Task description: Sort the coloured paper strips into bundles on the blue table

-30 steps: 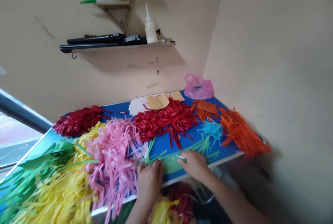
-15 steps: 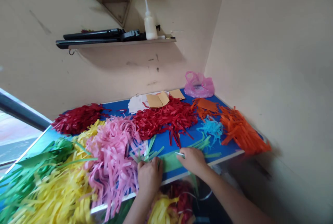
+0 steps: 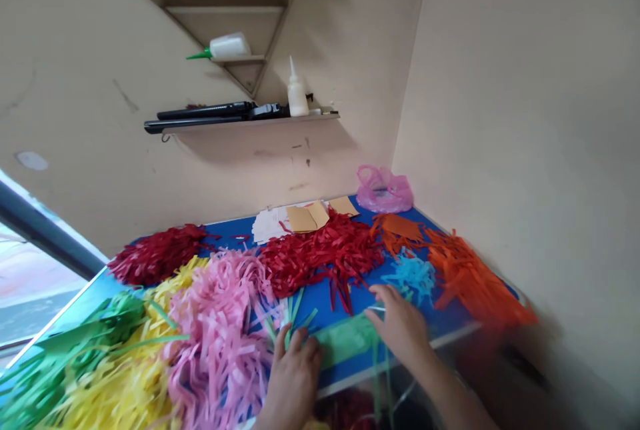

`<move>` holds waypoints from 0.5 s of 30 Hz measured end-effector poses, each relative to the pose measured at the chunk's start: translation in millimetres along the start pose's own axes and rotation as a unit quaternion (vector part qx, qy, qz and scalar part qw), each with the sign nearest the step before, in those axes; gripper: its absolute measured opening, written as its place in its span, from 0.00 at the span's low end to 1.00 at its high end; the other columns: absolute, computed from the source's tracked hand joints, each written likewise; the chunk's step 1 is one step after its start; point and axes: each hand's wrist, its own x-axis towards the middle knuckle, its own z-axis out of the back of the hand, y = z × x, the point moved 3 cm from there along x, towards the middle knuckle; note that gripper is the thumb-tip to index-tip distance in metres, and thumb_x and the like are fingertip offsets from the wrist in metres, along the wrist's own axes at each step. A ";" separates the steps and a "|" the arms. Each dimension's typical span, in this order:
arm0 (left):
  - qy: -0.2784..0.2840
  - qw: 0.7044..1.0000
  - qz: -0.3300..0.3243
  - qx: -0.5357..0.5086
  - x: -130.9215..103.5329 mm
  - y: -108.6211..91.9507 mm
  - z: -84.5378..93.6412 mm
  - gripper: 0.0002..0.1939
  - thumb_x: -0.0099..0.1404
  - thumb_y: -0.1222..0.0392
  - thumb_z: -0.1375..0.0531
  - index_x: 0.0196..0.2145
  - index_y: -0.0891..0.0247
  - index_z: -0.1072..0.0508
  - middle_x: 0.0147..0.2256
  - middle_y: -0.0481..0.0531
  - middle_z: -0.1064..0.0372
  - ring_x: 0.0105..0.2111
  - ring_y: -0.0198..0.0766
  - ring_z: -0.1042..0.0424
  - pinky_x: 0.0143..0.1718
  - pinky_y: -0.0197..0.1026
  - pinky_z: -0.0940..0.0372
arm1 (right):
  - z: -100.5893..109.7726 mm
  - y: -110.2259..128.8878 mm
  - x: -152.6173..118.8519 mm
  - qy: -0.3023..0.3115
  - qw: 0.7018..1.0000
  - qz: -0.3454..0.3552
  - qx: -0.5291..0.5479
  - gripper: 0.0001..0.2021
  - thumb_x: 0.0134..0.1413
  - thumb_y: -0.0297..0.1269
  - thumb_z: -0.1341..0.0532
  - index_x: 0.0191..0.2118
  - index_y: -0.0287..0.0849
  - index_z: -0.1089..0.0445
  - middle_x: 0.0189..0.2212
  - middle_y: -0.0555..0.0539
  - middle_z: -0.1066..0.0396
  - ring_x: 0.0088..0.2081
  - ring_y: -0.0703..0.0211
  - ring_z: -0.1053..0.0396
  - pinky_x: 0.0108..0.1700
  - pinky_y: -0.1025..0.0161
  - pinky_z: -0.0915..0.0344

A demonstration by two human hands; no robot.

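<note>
A light green fringed paper piece [image 3: 347, 342] lies near the table's front edge, some strips hanging over it. My left hand [image 3: 296, 367] rests at its left end, fingers bent, with thin green strips spreading out beyond the fingertips; whether it grips anything is hidden. At the right end is my right hand [image 3: 400, 323], thumb and fingers apart, with a thin white stick [image 3: 377, 309] lying between thumb and fingers. Pink strips [image 3: 220, 330] lie left of my left hand, and light blue strips [image 3: 413, 275] behind my right hand.
Red strips [image 3: 325, 253] and a dark red pile [image 3: 159, 255] lie farther back. Yellow strips [image 3: 120, 377] and green strips [image 3: 75, 350] cover the left. Orange strips [image 3: 470, 277] hang over the right edge. Brown paper [image 3: 306, 217] and a pink bag [image 3: 384, 191] sit behind; a shelf [image 3: 250, 123] holds a bottle.
The view has tilted up. The fingers of my right hand have spread apart and lifted somewhat, and the green piece looks more crumpled. My left hand stays at its left end.
</note>
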 end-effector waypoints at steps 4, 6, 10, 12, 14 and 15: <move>-0.026 0.999 -0.011 -0.017 -3.7 -2.8 6.4 0.11 0.54 0.54 0.34 0.37 0.53 0.24 0.35 0.43 0.24 0.47 0.46 0.32 0.66 0.56 0.72 | -11.9 20.3 -28.8 0.122 0.972 0.197 0.035 0.13 0.55 0.33 0.39 0.47 0.51 0.27 0.44 0.49 0.25 0.41 0.54 0.26 0.44 0.62 0.33; -0.035 0.999 0.000 -0.025 -4.2 -4.0 7.2 0.16 0.52 0.49 0.33 0.39 0.53 0.25 0.36 0.43 0.24 0.47 0.48 0.31 0.66 0.57 0.73 | -23.3 24.5 -36.7 0.169 0.961 0.218 0.017 0.14 0.54 0.31 0.39 0.46 0.49 0.26 0.43 0.48 0.24 0.39 0.53 0.26 0.44 0.60 0.33; -0.039 0.998 0.035 -0.041 -6.3 -5.5 4.9 0.17 0.50 0.49 0.31 0.38 0.53 0.25 0.35 0.43 0.24 0.46 0.49 0.30 0.66 0.59 0.77 | 3.8 0.3 -32.2 0.144 0.963 0.154 0.166 0.14 0.54 0.39 0.37 0.47 0.50 0.24 0.45 0.45 0.25 0.45 0.48 0.27 0.49 0.56 0.33; -0.045 0.996 0.054 -0.057 -9.5 -6.8 3.4 0.17 0.51 0.50 0.32 0.39 0.52 0.25 0.36 0.43 0.24 0.47 0.49 0.30 0.67 0.60 0.77 | 40.2 -15.0 -27.0 0.105 0.928 0.128 0.333 0.16 0.56 0.49 0.39 0.48 0.52 0.25 0.43 0.44 0.24 0.45 0.47 0.28 0.46 0.56 0.31; -0.047 0.994 0.071 -0.069 -13.1 -9.3 1.3 0.15 0.52 0.51 0.33 0.39 0.53 0.25 0.36 0.44 0.24 0.48 0.48 0.30 0.67 0.63 0.74 | 71.0 -12.4 -22.2 0.094 0.866 0.124 0.475 0.23 0.61 0.55 0.45 0.59 0.58 0.35 0.37 0.44 0.24 0.38 0.49 0.26 0.37 0.57 0.31; -0.047 0.994 0.078 -0.060 -14.5 -11.0 0.1 0.14 0.54 0.51 0.34 0.39 0.52 0.25 0.36 0.45 0.24 0.48 0.48 0.30 0.66 0.64 0.70 | 78.8 0.4 -21.1 0.116 0.843 0.133 0.509 0.29 0.60 0.56 0.44 0.65 0.60 0.45 0.37 0.44 0.25 0.30 0.53 0.28 0.31 0.59 0.33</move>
